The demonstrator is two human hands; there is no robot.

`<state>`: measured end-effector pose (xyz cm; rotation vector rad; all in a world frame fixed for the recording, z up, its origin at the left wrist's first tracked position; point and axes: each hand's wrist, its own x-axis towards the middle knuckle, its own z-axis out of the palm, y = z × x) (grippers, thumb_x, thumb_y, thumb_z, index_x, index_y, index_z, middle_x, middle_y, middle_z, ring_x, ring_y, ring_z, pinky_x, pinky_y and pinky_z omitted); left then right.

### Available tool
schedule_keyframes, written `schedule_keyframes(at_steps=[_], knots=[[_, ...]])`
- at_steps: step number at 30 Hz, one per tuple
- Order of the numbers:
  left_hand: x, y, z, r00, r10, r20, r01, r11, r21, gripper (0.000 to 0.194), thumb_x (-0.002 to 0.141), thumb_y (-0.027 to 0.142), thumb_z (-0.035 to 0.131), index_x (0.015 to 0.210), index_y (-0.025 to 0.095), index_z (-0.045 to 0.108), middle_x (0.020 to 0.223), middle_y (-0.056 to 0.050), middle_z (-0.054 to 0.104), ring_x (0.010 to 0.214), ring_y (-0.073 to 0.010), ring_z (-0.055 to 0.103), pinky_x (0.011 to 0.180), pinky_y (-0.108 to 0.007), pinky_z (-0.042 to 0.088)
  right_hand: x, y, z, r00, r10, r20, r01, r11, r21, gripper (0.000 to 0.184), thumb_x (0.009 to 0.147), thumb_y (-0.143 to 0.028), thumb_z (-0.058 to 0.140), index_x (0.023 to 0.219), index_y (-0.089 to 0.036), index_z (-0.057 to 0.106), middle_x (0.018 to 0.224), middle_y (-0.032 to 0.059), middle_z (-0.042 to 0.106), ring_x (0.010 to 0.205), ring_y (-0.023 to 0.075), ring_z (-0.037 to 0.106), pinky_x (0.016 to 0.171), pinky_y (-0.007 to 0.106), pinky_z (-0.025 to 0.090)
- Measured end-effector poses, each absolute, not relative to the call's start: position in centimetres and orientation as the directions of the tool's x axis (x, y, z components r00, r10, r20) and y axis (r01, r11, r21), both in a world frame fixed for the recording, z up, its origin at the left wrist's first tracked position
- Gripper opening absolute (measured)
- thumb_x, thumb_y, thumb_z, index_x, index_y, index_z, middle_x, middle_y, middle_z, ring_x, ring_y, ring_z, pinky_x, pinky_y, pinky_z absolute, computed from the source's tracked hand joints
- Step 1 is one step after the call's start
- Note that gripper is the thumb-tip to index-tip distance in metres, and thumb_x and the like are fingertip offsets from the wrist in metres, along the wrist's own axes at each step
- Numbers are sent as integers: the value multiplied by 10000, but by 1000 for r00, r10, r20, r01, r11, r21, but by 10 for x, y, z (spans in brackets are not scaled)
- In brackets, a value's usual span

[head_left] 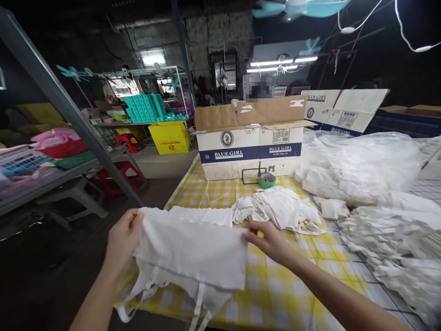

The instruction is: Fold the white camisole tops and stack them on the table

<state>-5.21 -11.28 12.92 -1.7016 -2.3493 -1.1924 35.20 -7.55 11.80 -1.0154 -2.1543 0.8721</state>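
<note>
A white strappy camisole top point(193, 250) hangs upside down above the table edge, its thin straps dangling at the bottom. My left hand point(124, 234) pinches its upper left corner, and my right hand point(267, 241) grips the upper right corner, so the cloth is spread between them. Just behind it, another flat white piece of fabric point(206, 216) lies on the table, partly covered from view. Beyond my right hand is a loose heap of white garments point(275, 207).
A yellow checked cloth point(292, 294) covers the table. At its back stands an open carton point(250, 151), with a green tape roll point(267, 180) and black wire frame point(246, 176) before it. White garment piles point(396, 239) and plastic bags point(358, 161) fill the right. A metal post point(82, 119) slants at left.
</note>
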Motion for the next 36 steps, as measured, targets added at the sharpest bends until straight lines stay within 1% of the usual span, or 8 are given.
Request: schedule_keyframes(at_steps=[3, 11, 20, 23, 27, 31, 33, 36], knots=[[-53, -60, 109, -465, 812, 352, 883, 399, 246, 267, 908, 276, 290, 1069, 190, 484, 844, -67, 641, 772, -215, 613, 635, -264, 396, 296, -15, 78, -390, 914, 113, 634, 356, -687, 206, 848, -262, 466, 710, -176, 592, 663, 0, 622, 627, 123, 554, 575, 209, 386], [-63, 14, 23, -414, 876, 249, 910, 396, 122, 278, 910, 160, 238, 1107, 170, 435, 1033, -114, 625, 756, -204, 642, 598, -277, 407, 243, 49, 2, -168, 983, 79, 831, 185, -524, 204, 817, -198, 455, 763, -140, 644, 774, 125, 677, 721, 232, 617, 609, 284, 384], [-71, 23, 4, -366, 909, 199, 921, 384, -63, 327, 902, 142, 210, 1134, 134, 440, 1026, -139, 597, 755, -220, 628, 610, -312, 438, 237, 63, -17, -153, 986, 70, 884, 168, -436, 203, 868, -199, 413, 900, -124, 600, 781, 145, 664, 740, 245, 625, 649, 322, 409], [-65, 21, 13, -318, 924, 214, 930, 348, -118, 338, 899, 169, 234, 1145, 100, 456, 1045, -170, 567, 849, -265, 599, 656, -355, 445, 250, 53, -7, -201, 973, 117, 868, 232, -440, 207, 861, -179, 424, 1030, -168, 543, 865, 99, 652, 793, 225, 608, 669, 307, 417], [-43, 20, 27, -115, 921, 372, 953, 208, -220, 384, 897, 222, 286, 1221, 71, 426, 1050, -182, 539, 978, -310, 524, 769, -419, 425, 316, 48, 9, -143, 901, 409, 865, 315, -390, 299, 849, -192, 445, 1148, -192, 454, 1097, 91, 557, 1014, 230, 499, 842, 332, 391], [19, 23, 32, 108, 878, 466, 990, -54, -127, 370, 870, 244, 393, 1214, 124, 460, 1091, -141, 539, 1005, -272, 513, 839, -390, 414, 402, 48, 4, 110, 816, 568, 936, 107, -334, 358, 809, -302, 537, 1119, -141, 460, 1136, 146, 503, 1022, 281, 452, 808, 377, 386], [62, 28, 30, 195, 872, 449, 977, -212, -14, 366, 858, 245, 433, 1212, 158, 463, 1104, -108, 542, 1021, -245, 511, 872, -363, 406, 431, 44, -2, 78, 835, 545, 959, 86, -269, 261, 798, -314, 557, 1013, -174, 515, 1083, 127, 534, 986, 283, 467, 747, 365, 375], [125, 41, 25, 258, 897, 360, 930, -331, 158, 379, 840, 224, 464, 1217, 180, 461, 1127, -86, 537, 1047, -222, 502, 905, -346, 393, 455, 36, 0, -90, 877, 471, 961, 200, -189, 57, 834, -235, 507, 802, -208, 545, 871, 56, 589, 852, 223, 510, 699, 316, 341]])
